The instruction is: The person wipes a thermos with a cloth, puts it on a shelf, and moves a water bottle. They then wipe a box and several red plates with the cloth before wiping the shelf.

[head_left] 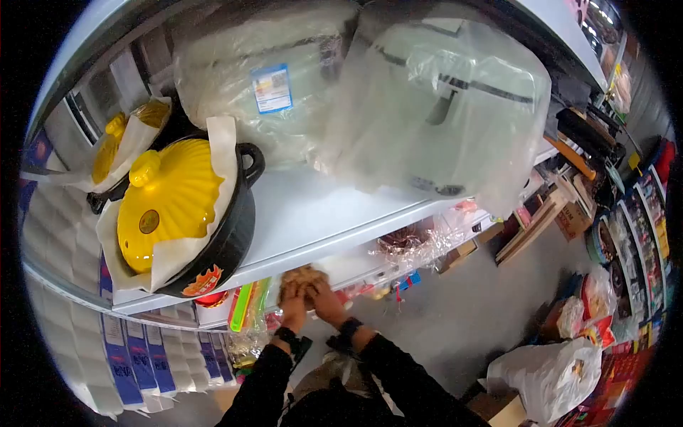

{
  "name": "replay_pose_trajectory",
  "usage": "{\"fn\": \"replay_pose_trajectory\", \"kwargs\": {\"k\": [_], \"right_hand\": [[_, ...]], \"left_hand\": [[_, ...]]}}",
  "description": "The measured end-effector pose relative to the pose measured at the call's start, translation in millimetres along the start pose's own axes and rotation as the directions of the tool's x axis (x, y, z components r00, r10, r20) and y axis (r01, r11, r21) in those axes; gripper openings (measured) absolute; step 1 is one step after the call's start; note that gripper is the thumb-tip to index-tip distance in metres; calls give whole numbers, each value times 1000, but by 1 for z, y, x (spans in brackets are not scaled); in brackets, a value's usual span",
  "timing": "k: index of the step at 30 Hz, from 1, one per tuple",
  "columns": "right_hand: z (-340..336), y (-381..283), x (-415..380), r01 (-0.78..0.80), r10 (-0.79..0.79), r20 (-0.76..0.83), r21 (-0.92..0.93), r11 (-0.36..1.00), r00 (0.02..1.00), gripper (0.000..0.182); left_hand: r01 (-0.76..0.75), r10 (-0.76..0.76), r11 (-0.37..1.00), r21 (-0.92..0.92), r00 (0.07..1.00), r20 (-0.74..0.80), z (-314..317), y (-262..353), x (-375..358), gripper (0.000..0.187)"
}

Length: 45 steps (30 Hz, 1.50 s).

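Note:
Both hands reach down to a lower shelf (348, 274), below the edge of the upper one. My left hand (293, 311) and my right hand (326, 304) are close together, with their fingers closed on a brown, lumpy bundle (303, 275). The bundle is small and slightly blurred, so its kind cannot be made out. Left of my hands, bright green and orange strips (244, 306) in clear wrapping stand at the shelf front. Clear crinkled plastic packaging (416, 242) lies to the right on the lower level.
Above my hands, the upper shelf (306, 210) bears a black pot with a yellow lid (178, 188) and two pale cases (441, 107) in plastic. Blue-and-white boxes (146, 363) line the left. A white plastic bag (548, 373) stands on the floor at right.

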State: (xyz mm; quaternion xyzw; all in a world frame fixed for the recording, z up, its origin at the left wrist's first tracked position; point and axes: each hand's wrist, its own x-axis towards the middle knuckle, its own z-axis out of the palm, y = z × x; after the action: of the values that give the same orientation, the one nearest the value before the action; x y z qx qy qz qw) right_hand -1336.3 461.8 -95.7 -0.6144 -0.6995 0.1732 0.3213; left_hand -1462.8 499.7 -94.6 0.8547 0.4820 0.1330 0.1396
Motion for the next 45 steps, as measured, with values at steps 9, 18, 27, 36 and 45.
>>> {"fn": "replay_pose_trajectory", "kwargs": {"k": [9,18,27,36,45], "right_hand": [[-2,-6,-11,-81,44,-176,-210,974,983,33],[-104,123,-46,-339,337,-74,-381,860,939,46],[-30,71,-17,93,-111,-45,-301,949,993,25],[26,-29,10,4,-36,-140,-227,974,989,31],[-53,70,-18,-51,6,-443,-89,995,897,20]], "left_hand": [[-187,182,941,-281,982,-47,45,-30,11,49],[-320,314,945,-75,946,-76,87,138,80,64],[-78,-14,842,-534,986,-166,49,40,19,43],[-149,150,989,21,988,-24,-3,-38,-36,48],[-247,251,968,-43,942,225,31,74,14,70]]}}
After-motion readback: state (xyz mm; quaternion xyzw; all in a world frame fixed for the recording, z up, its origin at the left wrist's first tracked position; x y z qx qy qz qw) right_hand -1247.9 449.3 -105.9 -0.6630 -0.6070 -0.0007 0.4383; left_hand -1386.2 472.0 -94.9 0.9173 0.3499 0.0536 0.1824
